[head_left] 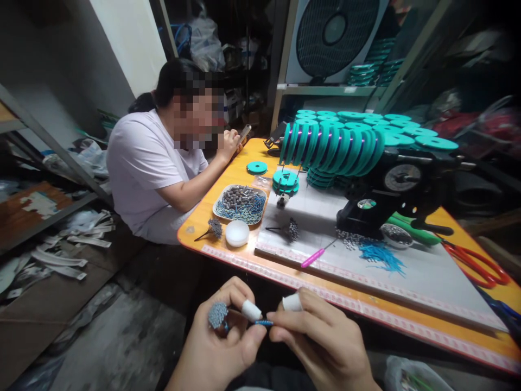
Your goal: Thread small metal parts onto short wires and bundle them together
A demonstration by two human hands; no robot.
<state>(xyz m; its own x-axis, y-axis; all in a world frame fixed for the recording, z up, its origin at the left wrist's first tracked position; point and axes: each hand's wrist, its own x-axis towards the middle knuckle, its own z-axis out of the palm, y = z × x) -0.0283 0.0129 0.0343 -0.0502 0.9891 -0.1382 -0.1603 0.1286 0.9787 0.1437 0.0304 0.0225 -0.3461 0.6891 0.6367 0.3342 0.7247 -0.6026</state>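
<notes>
My left hand (228,331) is closed, pinching a small blue ribbed piece (264,322) between thumb and forefinger. In the same hand sits a bunch of thin stems with grey bead-like tips (218,315). My right hand (321,331) is also closed, its thumb and finger pressed together at the right end of the blue piece; whatever else they grip is too small to make out. White tape wraps a finger on each hand. Both hands are in front of the table's near edge, below the tabletop.
On the orange table (195,225) are a tray (220,214) of blue and grey pieces, a white round container (237,233), a magenta-handled tool (312,258), red-handled scissors (480,266) and a black machine (366,201) carrying green spools (334,146). A person (142,157) sits at left holding a phone.
</notes>
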